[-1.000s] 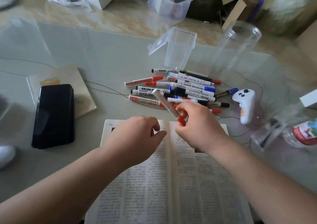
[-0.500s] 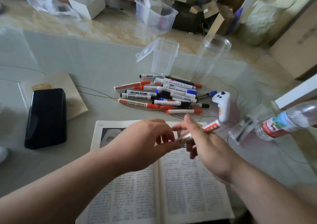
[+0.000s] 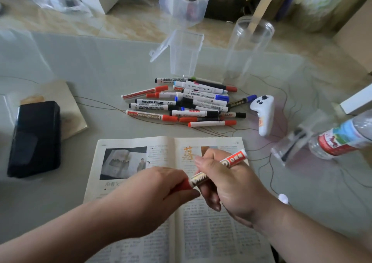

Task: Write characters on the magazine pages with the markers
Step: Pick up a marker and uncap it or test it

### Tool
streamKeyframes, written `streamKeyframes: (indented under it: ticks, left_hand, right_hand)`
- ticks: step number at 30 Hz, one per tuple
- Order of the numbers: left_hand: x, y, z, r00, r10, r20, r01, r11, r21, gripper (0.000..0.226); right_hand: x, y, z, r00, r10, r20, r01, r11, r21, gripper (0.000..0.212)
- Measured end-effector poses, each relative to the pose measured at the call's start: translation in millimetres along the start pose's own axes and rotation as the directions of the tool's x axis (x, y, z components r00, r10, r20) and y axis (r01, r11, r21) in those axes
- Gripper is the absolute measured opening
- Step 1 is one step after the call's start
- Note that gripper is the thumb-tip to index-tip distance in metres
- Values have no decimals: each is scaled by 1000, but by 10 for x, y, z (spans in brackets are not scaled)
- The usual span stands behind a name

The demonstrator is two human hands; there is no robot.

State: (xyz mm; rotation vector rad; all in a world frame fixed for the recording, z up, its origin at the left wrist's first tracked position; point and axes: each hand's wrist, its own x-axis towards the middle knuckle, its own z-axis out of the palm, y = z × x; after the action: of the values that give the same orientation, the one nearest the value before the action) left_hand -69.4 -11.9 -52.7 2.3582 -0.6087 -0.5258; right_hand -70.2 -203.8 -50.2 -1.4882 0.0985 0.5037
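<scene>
Above the magazine (image 3: 161, 154), I held one marker (image 3: 233, 160) in both hands.
My right hand (image 3: 231, 188) gripped it mid-length; my left hand (image 3: 153, 190) pinched its cap (image 3: 182, 186) (red).

1. Matt printed paper is spreading across the magazine (image 3: 211, 234), lower centre.
2. Glossy plastic is gleaming on the held marker (image 3: 231, 160) and the marker pile (image 3: 181, 105), mid-frame.
3. Clear, smooth plastic is forming the tub (image 3: 185, 55), upper centre.
4. The smooth table (image 3: 90, 61) is reflecting light.
</scene>
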Motion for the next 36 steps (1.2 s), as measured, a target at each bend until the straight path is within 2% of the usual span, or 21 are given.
streamKeyframes:
  ticks: [6, 10, 13, 19, 26, 27, 29, 30, 32, 34, 36]
  left_hand:
    - [112, 51, -117, 994, -66, 86, 77, 988, -131, 36]
    - [90, 36, -170, 967, -88, 238, 169, 924, -343, 30]
    - [87, 26, -218, 952, -66, 298, 195, 883, -427, 27]
    - [119, 13, -246, 944, 11, 331, 184, 815, -550, 30]
    - [111, -19, -252, 906, 148, 397, 204, 670, -714, 35]
    - [103, -32, -270, 886, 170, 432, 234, 641, -731, 32]
    - [65, -127, -344, 827, 195, 527, 314, 616, -722, 29]
    - [36, -190, -393, 812, 186, 554, 338, 624, -705, 28]
    - [-7, -303, -469, 845, 118, 521, 332, 648, -685, 25]
    - [2, -322, -478, 918, 32, 396, 243, 744, -623, 32]
    - [23, -315, -366, 965, -65, 253, 156, 921, -356, 41]
  right_hand:
    - [66, -47, -68, 998, -62, 12, 62, 997, 39, 30]
    - [70, -44, -82, 993, -100, 64, 98, 994, 44, 34]
    - [86, -42, -87, 990, -113, 86, 106, 992, 74, 33]
    - [108, -40, -84, 987, -130, 93, 120, 986, 113, 40]
    - [62, -89, -78, 976, -171, 139, 154, 981, 120, 35]
    - [67, -106, -85, 975, -179, 131, 164, 979, 120, 34]
    - [122, -203, -214, 983, -180, -23, 181, 965, 189, 35]
    - [161, -284, -340, 973, -184, -136, 212, 948, 238, 40]
    - [206, -451, -607, 917, -265, -300, 338, 914, 224, 47]
    - [214, -457, -724, 887, -338, -315, 392, 912, 122, 40]
    - [243, -305, -662, 909, -316, -273, 336, 941, 31, 32]
